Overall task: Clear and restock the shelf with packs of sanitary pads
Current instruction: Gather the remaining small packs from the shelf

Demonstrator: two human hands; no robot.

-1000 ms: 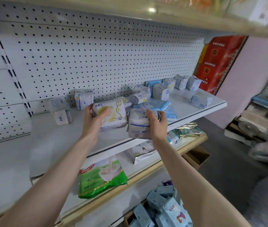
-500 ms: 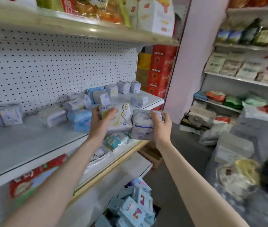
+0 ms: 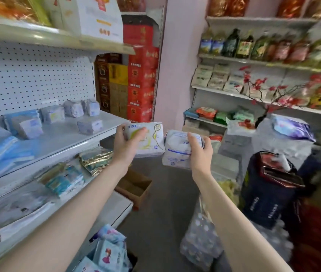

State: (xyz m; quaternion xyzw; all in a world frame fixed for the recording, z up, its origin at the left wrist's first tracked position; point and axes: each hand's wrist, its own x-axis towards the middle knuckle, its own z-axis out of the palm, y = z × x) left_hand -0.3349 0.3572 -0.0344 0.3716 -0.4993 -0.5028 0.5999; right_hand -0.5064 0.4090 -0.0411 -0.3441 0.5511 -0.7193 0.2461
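Note:
My left hand (image 3: 125, 143) grips a white pad pack with yellow print (image 3: 152, 140), held in the air just past the right end of the white shelf (image 3: 65, 137). My right hand (image 3: 199, 149) grips a second white pack with blue print (image 3: 175, 152) beside it. Both packs hang over the aisle floor, off the shelf. Several blue and white pad packs (image 3: 28, 124) still lie scattered on the shelf at the left, some standing against the pegboard.
A box of pad packs (image 3: 109, 252) sits on the floor below my arms. A cardboard box (image 3: 136, 185) stands under the shelf end. Bags and a dark sack (image 3: 269, 185) crowd the aisle at the right, with stocked shelves (image 3: 253, 63) behind.
Both hands have carried their packs off the shelf and to the right, out over the aisle. My view has swung right, away from the pegboard.

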